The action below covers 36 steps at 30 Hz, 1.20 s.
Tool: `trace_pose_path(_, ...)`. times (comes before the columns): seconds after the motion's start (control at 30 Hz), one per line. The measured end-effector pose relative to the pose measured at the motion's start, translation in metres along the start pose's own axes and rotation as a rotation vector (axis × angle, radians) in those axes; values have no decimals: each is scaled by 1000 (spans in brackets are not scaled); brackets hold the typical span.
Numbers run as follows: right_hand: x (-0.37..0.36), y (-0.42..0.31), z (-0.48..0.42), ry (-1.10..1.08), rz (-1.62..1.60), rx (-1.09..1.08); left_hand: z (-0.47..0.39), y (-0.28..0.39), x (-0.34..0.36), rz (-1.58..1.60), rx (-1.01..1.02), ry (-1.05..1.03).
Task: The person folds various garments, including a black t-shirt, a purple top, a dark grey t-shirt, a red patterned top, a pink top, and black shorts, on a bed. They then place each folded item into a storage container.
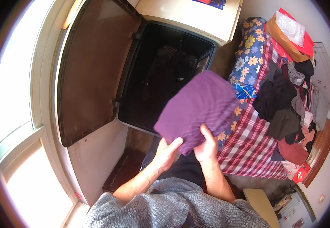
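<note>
Both of my hands hold a folded purple cloth point(199, 105). At its lower left edge, my left hand point(166, 152) grips it with the thumb on top. My right hand point(207, 145) grips its lower right edge, thumb also on top. The cloth is over the front right part of a large dark plastic storage bin point(214, 47), covering part of its opening. Dark contents lie inside the bin, too dim to tell apart. Its brown lid point(96, 65) is hinged on the left side and stands open, leaning towards the window.
A bed with a red checked sheet point(244, 148) and a flowered cloth point(250, 57) stands on the right, bearing heaped dark clothes point(278, 94) and bags point(290, 31). A pale cabinet point(187, 17) adjoins the bin's far side. The window frame point(44, 71) runs along the left.
</note>
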State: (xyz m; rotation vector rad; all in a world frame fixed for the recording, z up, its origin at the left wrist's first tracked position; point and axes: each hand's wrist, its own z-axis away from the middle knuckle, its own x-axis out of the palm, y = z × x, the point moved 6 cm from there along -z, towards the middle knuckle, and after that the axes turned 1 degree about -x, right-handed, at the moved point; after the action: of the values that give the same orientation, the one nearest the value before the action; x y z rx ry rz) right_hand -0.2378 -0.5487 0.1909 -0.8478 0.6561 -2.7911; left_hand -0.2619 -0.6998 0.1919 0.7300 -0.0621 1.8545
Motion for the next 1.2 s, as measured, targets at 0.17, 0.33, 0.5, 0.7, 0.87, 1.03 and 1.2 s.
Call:
trace_pose_path(0.17, 11, 86, -49, -184, -4, 223, -12, 60, -42, -226, 431, 306)
trace_pose_path(0.33, 20, 148, -119, -112, -303, 649, -40, 99, -83, -656, 409, 259)
trace_pose_path(0.5, 18, 188, -162, -29, -308, 634, -89, 153, -87, -811, 398, 145)
trace_pose_path(0.7, 61, 149, -197, -190, -522, 350, -158, 231, -38, -1022, 546, 101)
trace_pose_path(0.87, 70, 164, -277, -11, -407, 316, -272, 255, -47, -1064, 627, 301)
trace_pose_path(1.03, -34, 235, -296, 287, -65, 475, -317, 190, -90, -1054, 523, 273)
trace_pose_path(1.2, -39, 253, -225, 168, -94, 533, -282, 124, -159, -1224, 445, 270)
